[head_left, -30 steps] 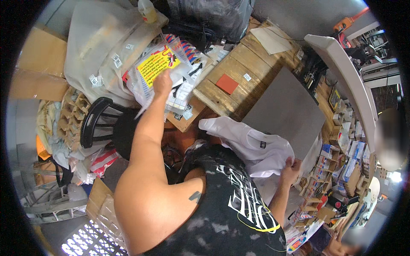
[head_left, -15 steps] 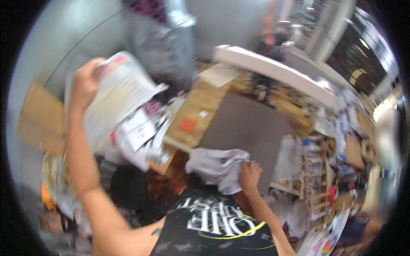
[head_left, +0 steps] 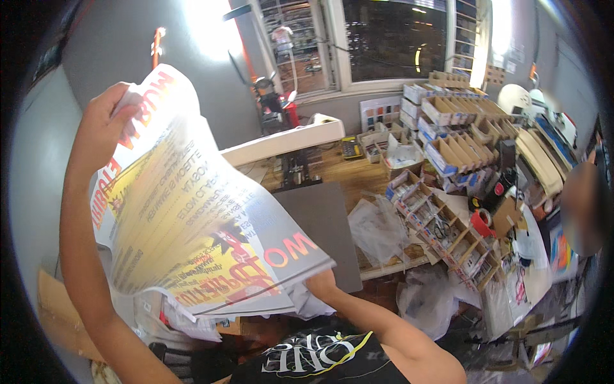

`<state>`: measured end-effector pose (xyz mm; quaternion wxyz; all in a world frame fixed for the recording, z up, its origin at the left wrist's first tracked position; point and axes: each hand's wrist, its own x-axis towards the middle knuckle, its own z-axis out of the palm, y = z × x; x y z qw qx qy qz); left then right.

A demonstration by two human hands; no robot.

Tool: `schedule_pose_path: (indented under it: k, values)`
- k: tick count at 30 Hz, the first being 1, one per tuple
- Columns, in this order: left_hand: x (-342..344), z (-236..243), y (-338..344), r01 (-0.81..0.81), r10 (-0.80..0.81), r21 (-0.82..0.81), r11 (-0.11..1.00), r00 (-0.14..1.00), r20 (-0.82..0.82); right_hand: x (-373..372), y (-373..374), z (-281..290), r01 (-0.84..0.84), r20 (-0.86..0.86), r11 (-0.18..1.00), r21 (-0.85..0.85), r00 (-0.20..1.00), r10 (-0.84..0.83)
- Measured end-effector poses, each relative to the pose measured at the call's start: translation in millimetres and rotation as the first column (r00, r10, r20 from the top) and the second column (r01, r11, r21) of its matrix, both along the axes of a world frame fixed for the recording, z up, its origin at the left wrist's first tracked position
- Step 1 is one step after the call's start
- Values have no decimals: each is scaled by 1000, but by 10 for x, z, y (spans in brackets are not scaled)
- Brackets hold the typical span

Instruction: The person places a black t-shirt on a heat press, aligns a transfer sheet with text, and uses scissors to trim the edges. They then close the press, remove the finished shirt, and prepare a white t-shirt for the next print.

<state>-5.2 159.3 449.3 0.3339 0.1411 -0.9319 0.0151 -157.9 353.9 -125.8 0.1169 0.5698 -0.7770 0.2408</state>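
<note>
Ideally, support the large, translucent, red-and-yellow-printed film sheet (head_left: 185, 185), raised left of the flat grey board (head_left: 323, 211), without creasing; the left hand (head_left: 115, 125) pinches its top edge, the right hand's (head_left: 320, 282) hidden grip I cannot tell.

One left hand (head_left: 107, 121), one right hand (head_left: 321, 282) partly hidden: two in all. Printed sheets (head_left: 192, 198): at least one, too overlapped to count. One white garment (head_left: 311, 304), mostly covered. One grey board (head_left: 327, 214). One long white bar (head_left: 281, 143). One yellow-and-black device (head_left: 351, 148). One red roll (head_left: 479, 228). Clear plastic pieces (head_left: 377, 229): at least two. Compartmented cardboard boxes (head_left: 460, 152): at least three, too crowded for full count. One black chair (head_left: 173, 358).
</note>
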Motion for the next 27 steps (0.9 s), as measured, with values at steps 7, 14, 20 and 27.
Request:
schedule_pose_path:
  k: [7,14,20,27]
  values:
    - [-748,119,438,215,-224,173,961,974,31,87,196,100,73,-15,992,105,997,-72]
    - [-991,292,336,248,-250,46,968,967,54,154,215,168,91,16,994,62,996,-92]
    - [-950,345,97,212,-214,-41,976,975,-65,161,242,106,97,30,994,47,995,-99]
    - [-715,529,142,309,-313,-51,950,930,-193,147,261,87,70,68,987,144,994,-81]
